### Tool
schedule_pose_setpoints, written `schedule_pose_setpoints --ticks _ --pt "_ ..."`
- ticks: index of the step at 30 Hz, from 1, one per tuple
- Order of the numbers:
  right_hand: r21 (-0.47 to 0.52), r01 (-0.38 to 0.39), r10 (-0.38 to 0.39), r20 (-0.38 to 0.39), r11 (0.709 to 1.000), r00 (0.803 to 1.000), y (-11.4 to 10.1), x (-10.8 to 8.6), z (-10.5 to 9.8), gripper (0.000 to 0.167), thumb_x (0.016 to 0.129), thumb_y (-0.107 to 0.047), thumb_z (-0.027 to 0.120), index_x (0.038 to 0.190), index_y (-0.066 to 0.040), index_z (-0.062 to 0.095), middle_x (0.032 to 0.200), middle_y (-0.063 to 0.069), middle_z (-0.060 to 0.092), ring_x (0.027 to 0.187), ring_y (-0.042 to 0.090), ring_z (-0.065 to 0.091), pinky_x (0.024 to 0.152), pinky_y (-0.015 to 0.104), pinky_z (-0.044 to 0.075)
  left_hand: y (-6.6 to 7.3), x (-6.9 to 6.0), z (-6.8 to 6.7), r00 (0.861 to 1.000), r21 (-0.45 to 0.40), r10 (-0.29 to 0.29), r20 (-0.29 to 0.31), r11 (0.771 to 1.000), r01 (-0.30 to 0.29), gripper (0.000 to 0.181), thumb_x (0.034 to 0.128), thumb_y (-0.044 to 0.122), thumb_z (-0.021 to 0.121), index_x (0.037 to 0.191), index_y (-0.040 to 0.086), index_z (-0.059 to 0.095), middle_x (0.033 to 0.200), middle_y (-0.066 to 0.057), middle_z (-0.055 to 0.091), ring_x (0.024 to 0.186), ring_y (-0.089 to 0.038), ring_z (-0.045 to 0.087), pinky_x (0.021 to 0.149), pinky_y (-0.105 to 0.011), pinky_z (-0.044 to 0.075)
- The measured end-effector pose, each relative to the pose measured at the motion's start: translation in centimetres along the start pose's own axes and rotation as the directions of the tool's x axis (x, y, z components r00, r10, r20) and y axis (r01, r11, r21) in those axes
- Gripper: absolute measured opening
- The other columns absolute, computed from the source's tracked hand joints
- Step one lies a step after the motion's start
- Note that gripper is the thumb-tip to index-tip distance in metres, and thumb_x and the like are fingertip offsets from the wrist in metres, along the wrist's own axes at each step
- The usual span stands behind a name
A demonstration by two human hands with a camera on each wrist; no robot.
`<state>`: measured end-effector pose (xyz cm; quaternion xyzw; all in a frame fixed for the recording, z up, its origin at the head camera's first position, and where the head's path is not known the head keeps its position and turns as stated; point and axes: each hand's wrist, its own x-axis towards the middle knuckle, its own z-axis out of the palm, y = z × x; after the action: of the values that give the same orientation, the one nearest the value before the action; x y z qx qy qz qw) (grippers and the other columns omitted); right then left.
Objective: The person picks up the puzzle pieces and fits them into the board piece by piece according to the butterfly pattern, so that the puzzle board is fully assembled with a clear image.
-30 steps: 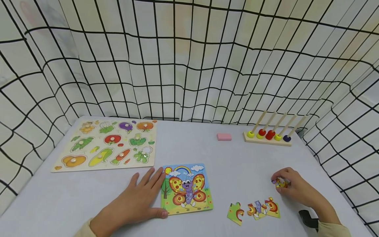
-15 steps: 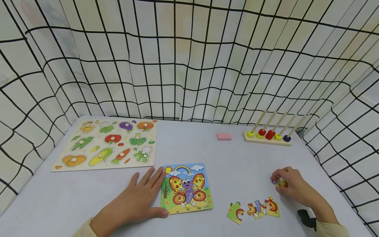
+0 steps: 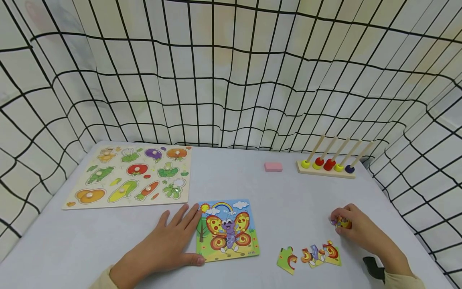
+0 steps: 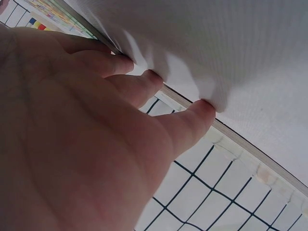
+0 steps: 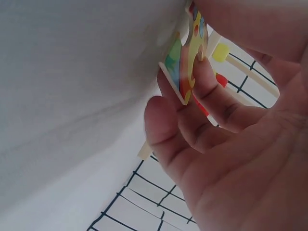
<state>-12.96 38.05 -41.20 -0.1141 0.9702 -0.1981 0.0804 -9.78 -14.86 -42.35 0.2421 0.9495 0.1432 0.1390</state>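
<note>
My left hand (image 3: 162,245) rests flat on the table, fingers spread, with fingertips and thumb at the left edge of the square butterfly picture board (image 3: 229,230). In the left wrist view, the left hand (image 4: 91,125) has its fingers extended against the white surface. On the right, my right hand (image 3: 364,233) pinches a colourful puzzle piece (image 3: 342,222) just over the table. The right wrist view shows that piece (image 5: 185,62) tilted between the fingers of the right hand (image 5: 240,159). Nearer me lie a green piece (image 3: 287,260) and several joined or touching pieces (image 3: 332,253).
A vegetable knob puzzle (image 3: 122,176) lies at the back left. Towards the back stand a pink block (image 3: 273,167) and a bead stacker (image 3: 326,171) with upright pegs. Black netting surrounds the table (image 3: 231,172). A black object (image 3: 373,268) is beside the right wrist.
The piece in my right hand has turned slightly, and the right wrist has shifted a little to the left. The left hand and the board have stayed still.
</note>
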Motion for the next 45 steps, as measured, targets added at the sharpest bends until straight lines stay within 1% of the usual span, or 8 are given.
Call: schedule_pose_setpoints --ticks 10,16,19,23,26,34,38,45 --pt "-0.035 -0.025 0.023 -0.036 0.999 0.999 -0.4 0.0 -0.1 0.026 0.091 -0.001 0.083 0.111 -0.015 0.076 0.111 0.009 0.059 0.094 0.023 0.058 0.08 0.043 0.057 0.0 0.0 0.0 1.0 -0.003 -0.006 0.004 1.0 0.006 0.123 0.0821 0.081 0.072 0.168 0.002 0.031 0.176 -0.016 0.023 0.161 -0.045 0.014 0.118 -0.08 0.011" --pt "-0.016 -0.094 0.092 -0.078 0.995 0.993 -0.2 0.1 -0.6 0.035 0.089 0.004 0.082 0.121 0.002 0.068 0.113 0.019 0.062 0.095 0.029 0.064 0.079 0.047 0.06 -0.1 -0.1 0.0 1.0 -0.001 0.002 0.0 1.0 -0.002 0.123 0.0826 0.081 0.071 0.168 0.001 0.031 0.176 -0.017 0.022 0.161 -0.045 0.014 0.118 -0.08 0.012" --pt "0.004 -0.134 0.134 -0.082 0.991 0.988 0.2 0.0 -0.7 0.035 0.09 0.002 0.082 0.12 0.008 0.066 0.114 0.02 0.063 0.095 0.029 0.065 0.078 0.044 0.061 -0.1 -0.1 0.1 1.0 0.004 0.007 -0.002 1.0 -0.007 0.123 0.0828 0.081 0.071 0.167 0.001 0.031 0.176 -0.017 0.023 0.161 -0.045 0.014 0.118 -0.08 0.012" --pt "0.039 -0.147 0.15 -0.084 0.988 0.985 0.7 -0.2 -0.7 0.022 0.093 -0.001 0.079 0.114 0.003 0.072 0.105 0.008 0.069 0.09 0.023 0.062 0.069 0.031 0.055 -0.1 0.0 0.1 1.0 0.005 0.006 -0.003 1.0 -0.006 0.123 0.0825 0.081 0.071 0.167 0.001 0.031 0.176 -0.017 0.023 0.161 -0.045 0.014 0.118 -0.08 0.012" --pt "0.082 -0.142 0.148 -0.076 0.986 0.986 1.2 -0.4 -0.8 0.019 0.096 -0.004 0.078 0.114 -0.002 0.073 0.102 0.003 0.071 0.088 0.021 0.06 0.066 0.027 0.052 0.0 0.0 0.0 1.0 0.003 0.002 0.0 1.0 -0.002 0.123 0.0822 0.081 0.071 0.168 0.001 0.031 0.176 -0.016 0.023 0.161 -0.045 0.014 0.118 -0.08 0.011" --pt "0.203 -0.159 0.166 -0.016 0.966 0.986 2.2 -1.0 -0.7 0.026 0.1 -0.014 0.077 0.124 -0.006 0.072 0.084 0.003 0.057 0.072 0.017 0.054 0.058 0.028 0.045 0.0 -0.1 -0.1 1.0 0.0 -0.001 0.004 1.0 0.001 0.123 0.0823 0.08 0.072 0.168 0.002 0.031 0.176 -0.017 0.023 0.161 -0.045 0.014 0.118 -0.08 0.011" --pt "0.249 -0.163 0.169 -0.001 0.955 0.986 2.2 -0.9 -0.7 0.027 0.101 -0.016 0.076 0.125 -0.005 0.072 0.083 0.005 0.057 0.07 0.018 0.055 0.058 0.028 0.046 0.0 -0.1 0.0 1.0 -0.005 -0.002 0.004 1.0 0.002 0.123 0.0822 0.08 0.072 0.168 0.002 0.03 0.176 -0.016 0.022 0.161 -0.045 0.014 0.118 -0.08 0.011" --pt "0.305 -0.166 0.178 -0.012 0.938 0.984 2.0 -0.7 -0.3 0.027 0.103 -0.014 0.074 0.127 -0.003 0.071 0.09 0.006 0.065 0.074 0.019 0.058 0.059 0.029 0.05 -0.1 -0.1 0.0 1.0 -0.006 0.001 0.005 1.0 -0.001 0.123 0.0827 0.08 0.072 0.168 0.001 0.03 0.176 -0.017 0.022 0.161 -0.045 0.014 0.118 -0.08 0.011"
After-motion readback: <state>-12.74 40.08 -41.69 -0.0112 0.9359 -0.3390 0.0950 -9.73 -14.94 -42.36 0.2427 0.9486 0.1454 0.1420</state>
